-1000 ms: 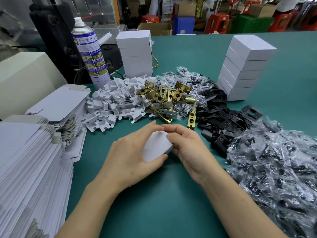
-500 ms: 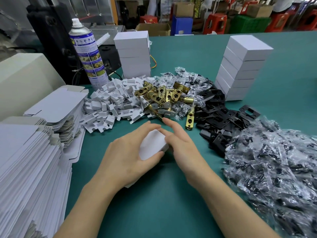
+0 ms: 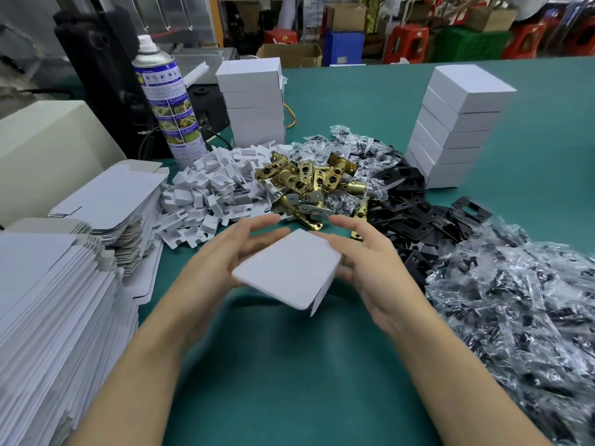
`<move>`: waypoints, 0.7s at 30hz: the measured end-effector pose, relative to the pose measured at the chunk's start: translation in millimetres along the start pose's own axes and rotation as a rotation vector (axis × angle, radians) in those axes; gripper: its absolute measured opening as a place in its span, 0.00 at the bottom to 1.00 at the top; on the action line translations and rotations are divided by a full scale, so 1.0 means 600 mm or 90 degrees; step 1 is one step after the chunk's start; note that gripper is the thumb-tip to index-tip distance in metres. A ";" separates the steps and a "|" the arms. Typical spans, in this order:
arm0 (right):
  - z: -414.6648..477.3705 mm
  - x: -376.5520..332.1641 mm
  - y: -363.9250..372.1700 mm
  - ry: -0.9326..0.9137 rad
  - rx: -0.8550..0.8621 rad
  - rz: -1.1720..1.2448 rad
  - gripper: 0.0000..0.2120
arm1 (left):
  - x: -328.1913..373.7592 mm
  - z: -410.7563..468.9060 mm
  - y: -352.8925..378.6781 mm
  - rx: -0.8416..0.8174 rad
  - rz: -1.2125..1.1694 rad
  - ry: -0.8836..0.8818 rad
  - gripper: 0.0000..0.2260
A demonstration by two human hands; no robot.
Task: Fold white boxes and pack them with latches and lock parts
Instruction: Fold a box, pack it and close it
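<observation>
I hold one folded white box [image 3: 286, 272] between both hands above the middle of the green table [image 3: 289, 387], toward its near edge; the box is tilted, its broad face up and one corner lower toward me, and it is off the table surface. My left hand [image 3: 215, 265] lies against the box's left side with fingers spread and nearly straight, not curled round it. My right hand [image 3: 373, 275] lies against the right side in the same way, fingers extended. Both thumbs are hidden by the box, and the picture is blurred here. Beyond the box, at mid-table, lies a heap of brass latches [image 3: 306, 181], with a pile of white card inserts [image 3: 209, 194] just to its left and black strike plates [image 3: 415, 217] to its right. Bagged lock parts [image 3: 521, 323] cover the right edge. Flat box blanks [image 3: 48, 317] are stacked along the left edge. One stack of finished boxes [image 3: 457, 130] stands toward the far right, another stack [image 3: 254, 104] near the far edge, beside a spray can [image 3: 167, 101].
</observation>
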State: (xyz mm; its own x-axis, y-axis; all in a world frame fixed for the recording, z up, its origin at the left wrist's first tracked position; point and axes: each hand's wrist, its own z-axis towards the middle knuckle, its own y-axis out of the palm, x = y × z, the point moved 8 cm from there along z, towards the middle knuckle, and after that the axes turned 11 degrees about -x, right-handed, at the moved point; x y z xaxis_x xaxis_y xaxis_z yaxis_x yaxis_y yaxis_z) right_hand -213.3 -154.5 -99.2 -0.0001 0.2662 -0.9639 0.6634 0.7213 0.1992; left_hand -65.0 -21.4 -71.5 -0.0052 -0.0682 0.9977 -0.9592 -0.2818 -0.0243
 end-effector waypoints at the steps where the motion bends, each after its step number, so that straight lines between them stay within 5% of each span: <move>1: 0.001 0.003 -0.002 0.012 -0.001 0.038 0.15 | -0.003 0.001 -0.002 0.002 0.012 0.018 0.14; 5: 0.007 0.015 -0.004 0.049 0.000 0.131 0.14 | 0.007 -0.001 0.024 -0.074 0.218 0.123 0.25; 9: 0.006 0.020 0.003 0.061 -0.030 0.120 0.13 | 0.028 -0.001 0.040 -0.009 0.421 0.221 0.20; 13: -0.005 0.011 0.007 0.064 -0.041 -0.034 0.08 | 0.035 -0.001 0.031 -0.006 0.368 0.207 0.16; 17: -0.016 -0.033 -0.010 -0.064 0.076 -0.273 0.05 | 0.014 0.003 0.019 -0.026 0.316 0.154 0.16; 21: -0.024 -0.057 -0.020 -0.145 0.131 -0.295 0.04 | -0.014 0.011 0.021 -0.054 0.322 0.105 0.17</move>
State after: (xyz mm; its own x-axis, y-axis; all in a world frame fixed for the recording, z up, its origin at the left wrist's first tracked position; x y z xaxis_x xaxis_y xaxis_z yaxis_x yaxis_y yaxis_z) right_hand -231.7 -163.0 -65.9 -0.1807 -0.2106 -0.9607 0.7648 0.5841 -0.2719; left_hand -75.1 -30.7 -80.4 -0.5106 -0.0219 0.8595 -0.8446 -0.1745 -0.5062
